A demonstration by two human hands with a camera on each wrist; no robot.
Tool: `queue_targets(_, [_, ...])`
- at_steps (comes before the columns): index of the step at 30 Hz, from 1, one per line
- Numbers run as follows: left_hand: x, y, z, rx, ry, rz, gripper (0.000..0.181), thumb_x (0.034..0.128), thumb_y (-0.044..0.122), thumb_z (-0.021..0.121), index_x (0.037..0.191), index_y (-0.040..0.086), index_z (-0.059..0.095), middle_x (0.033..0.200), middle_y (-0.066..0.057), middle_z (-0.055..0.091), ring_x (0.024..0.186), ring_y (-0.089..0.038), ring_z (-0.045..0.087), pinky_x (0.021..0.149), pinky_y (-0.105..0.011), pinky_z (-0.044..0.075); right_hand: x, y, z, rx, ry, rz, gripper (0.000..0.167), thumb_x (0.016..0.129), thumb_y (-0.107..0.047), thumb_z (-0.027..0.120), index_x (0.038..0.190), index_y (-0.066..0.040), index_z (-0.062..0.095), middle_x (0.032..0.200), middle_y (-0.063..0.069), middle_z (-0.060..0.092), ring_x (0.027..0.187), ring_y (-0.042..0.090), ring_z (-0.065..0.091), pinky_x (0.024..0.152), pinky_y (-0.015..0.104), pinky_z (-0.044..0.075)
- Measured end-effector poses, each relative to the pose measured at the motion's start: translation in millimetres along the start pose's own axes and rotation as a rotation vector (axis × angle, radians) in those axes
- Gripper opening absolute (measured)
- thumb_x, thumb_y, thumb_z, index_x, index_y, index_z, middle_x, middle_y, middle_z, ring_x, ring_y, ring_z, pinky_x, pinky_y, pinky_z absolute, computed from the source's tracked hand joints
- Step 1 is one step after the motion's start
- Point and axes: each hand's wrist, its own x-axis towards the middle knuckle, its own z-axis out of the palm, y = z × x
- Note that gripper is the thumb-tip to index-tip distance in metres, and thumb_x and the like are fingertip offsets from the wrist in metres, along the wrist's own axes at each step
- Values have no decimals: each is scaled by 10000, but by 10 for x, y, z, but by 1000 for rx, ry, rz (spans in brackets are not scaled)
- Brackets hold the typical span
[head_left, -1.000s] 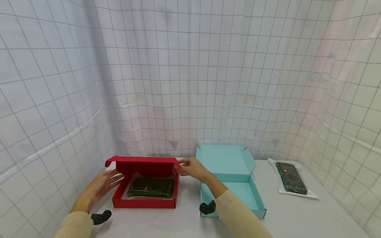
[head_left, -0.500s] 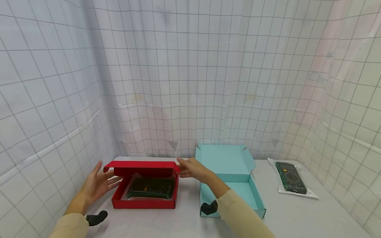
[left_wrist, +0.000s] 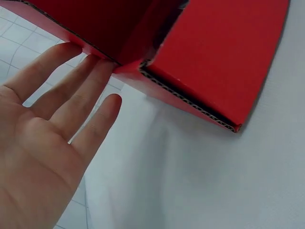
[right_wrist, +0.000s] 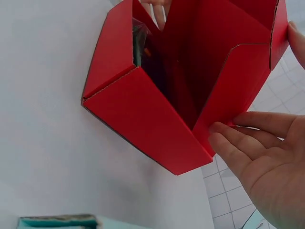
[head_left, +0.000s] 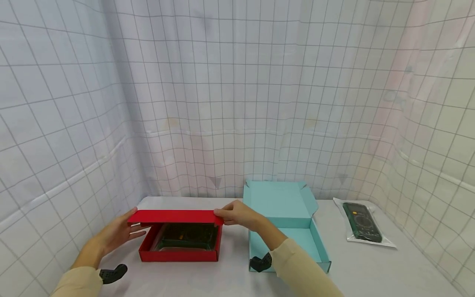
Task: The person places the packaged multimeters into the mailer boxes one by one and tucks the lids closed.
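A red cardboard box stands on the white table with its lid partly lowered. Inside lies a dark green multimeter in clear plastic, partly hidden by the lid. At the lid's left side, my left hand touches it with outstretched fingers; the left wrist view shows the fingertips against the red side flap. My right hand is at the lid's right front corner. In the right wrist view, its thumb touches the front flap and its fairly straight fingers rest along the side flap.
A light blue box stands open to the right, its lid tilted back. Farther right lies another multimeter in a clear bag. Gridded white curtains surround the table.
The red lid has swung forward and down over the box. The right hand has followed its corner, thumb now on top. The left hand has shifted outward to the left.
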Motion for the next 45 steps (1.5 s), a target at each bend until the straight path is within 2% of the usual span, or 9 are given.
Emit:
queue_targets(5, [-15,-23,11,0,16,-11,811,1102,477,301,1576,-76,-55,1255,112,585,1173,-130,609,1043,-388,489,-19,37,19,0,-5,-13,520,981,-384,716,1322,6,676,1148,16,718,1073,223,680,945,430,566])
queue_targets(11, [-66,-76,16,4,38,-20,626,1106,432,345,1545,12,195,1247,86,580,1167,-149,591,1070,-480,469,-42,57,68,-13,-13,-15,585,965,-339,739,1385,47,612,1240,35,676,1114,231,648,967,473,550])
queue_targets(16, [-102,-121,-1,-46,-9,-7,331,1114,384,332,1358,209,472,1237,80,598,1155,-132,596,1041,-440,493,-64,53,102,-90,0,12,627,940,-388,750,1398,18,609,1275,20,651,1096,239,647,976,507,542])
queue_targets(18, [-106,-137,-11,-78,-46,14,290,1121,364,320,1287,260,533,1229,87,618,1149,-118,608,1019,-395,507,-76,45,108,-116,-1,11,629,941,-404,741,1397,10,612,1284,20,648,1098,262,651,976,512,540])
queue_targets(22, [-105,-164,-35,-152,-164,89,395,1139,290,254,1237,263,636,1226,93,658,1157,-86,616,1018,-341,503,-95,39,109,-150,-16,-2,631,952,-426,711,1403,4,611,1294,20,650,1119,294,653,981,516,535])
queue_targets(24, [-107,-172,-38,-168,-196,105,444,1142,271,236,1235,257,670,1232,98,668,1162,-73,613,1021,-332,500,-95,57,108,-167,-20,-11,629,954,-438,701,1405,-8,614,1284,3,655,1103,270,660,980,514,535])
queue_targets(32, [-110,-184,-20,-159,-229,94,519,1145,264,216,1259,254,722,1274,103,670,1189,-48,592,1030,-316,487,-113,122,104,-198,-9,-37,637,941,-441,718,1399,-10,617,1253,-27,667,1063,189,668,936,398,559])
queue_targets(39, [-101,-207,-21,-179,-286,136,579,1145,213,169,1294,208,728,1287,68,681,1195,-69,599,1029,-302,478,-108,155,104,-210,-5,-40,661,928,-455,724,1415,-24,608,1266,-30,662,1087,142,638,942,414,556])
queue_targets(45, [-107,-235,-12,-188,-284,142,571,1143,196,171,1310,228,715,1287,69,673,1178,-87,614,1020,-299,484,-105,194,111,-214,-7,-40,658,920,-463,728,1417,-46,615,1289,-37,651,1148,152,607,926,371,556])
